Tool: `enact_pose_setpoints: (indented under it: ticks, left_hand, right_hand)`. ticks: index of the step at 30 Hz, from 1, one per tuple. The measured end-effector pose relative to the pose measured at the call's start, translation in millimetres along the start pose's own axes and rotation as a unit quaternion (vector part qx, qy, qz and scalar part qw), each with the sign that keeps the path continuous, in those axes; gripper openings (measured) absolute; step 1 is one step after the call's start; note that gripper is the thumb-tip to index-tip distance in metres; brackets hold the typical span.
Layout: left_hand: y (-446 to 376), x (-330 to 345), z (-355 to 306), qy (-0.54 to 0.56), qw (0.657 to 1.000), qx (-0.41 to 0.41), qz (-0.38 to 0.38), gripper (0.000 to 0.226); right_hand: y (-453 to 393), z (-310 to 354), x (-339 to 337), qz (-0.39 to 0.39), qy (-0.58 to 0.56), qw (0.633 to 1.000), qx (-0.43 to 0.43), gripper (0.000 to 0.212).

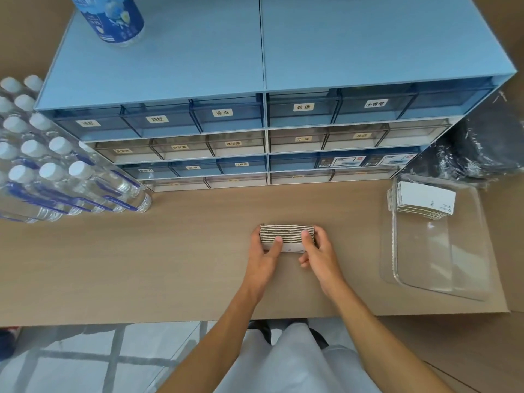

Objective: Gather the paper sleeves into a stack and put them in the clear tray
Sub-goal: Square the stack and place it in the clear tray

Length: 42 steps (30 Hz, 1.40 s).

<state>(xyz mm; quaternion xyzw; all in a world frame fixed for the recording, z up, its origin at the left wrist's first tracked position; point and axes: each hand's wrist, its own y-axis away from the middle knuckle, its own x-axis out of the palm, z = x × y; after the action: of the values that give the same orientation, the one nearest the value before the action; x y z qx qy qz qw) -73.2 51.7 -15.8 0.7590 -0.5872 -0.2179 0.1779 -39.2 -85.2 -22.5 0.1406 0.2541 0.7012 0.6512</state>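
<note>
Both hands on a stack of paper sleeves [287, 236] standing on edge mid-table [141, 265]: left hand [265, 258] gripping the left end, thumb across the top edges; right hand [319, 255] clasping the right end likewise. To the right, clear tray [442, 268] holding a second sleeve pile [424, 199] at its far end. Behind, blue drawer cabinet [255, 66] with labelled drawers, a bottle [113, 18] on top. Far left, wrapped water bottles [56, 171]. Far right, black bags [487, 146].

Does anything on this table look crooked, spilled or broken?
Nothing is spilled or broken. Only the stack in the clear tray is a little fanned at its left edge; the stack between both hands looks even.
</note>
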Motion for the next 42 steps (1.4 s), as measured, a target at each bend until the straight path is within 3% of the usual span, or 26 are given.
enact_pose_setpoints:
  ticks: [4,10,16,20,27,34,42]
  left_hand:
    - [-8,4,9,-0.144,0.986,0.032,-0.084,0.046]
    - [-9,11,7,0.001,0.995,0.046,-0.085,0.016]
    - [-10,19,11,0.033,0.989,0.088,-0.111,0.025]
    - [-12,26,27,0.025,0.985,0.104,-0.139,0.018]
    - [-15,35,19,0.056,0.975,0.113,-0.185,0.024]
    - [-29,35,16,0.084,0.964,0.128,-0.219,0.026]
    - [-38,37,17,0.086,0.965,0.113,-0.220,0.025]
  right_hand:
    - [-3,-11,6,-0.042,0.073,0.996,-0.022,0.034]
    - [-8,-20,12,-0.136,0.167,0.971,-0.107,0.031]
    - [-4,-20,20,-0.120,0.046,0.986,-0.109,0.023]
    - [-1,-33,23,-0.116,0.009,0.987,-0.110,0.026]
    - [-3,-27,41,-0.231,-0.050,0.965,-0.111,0.034]
    - [-38,1,44,-0.252,-0.029,0.946,-0.202,0.019]
    - [-49,-7,39,-0.220,-0.004,0.955,-0.197,0.026]
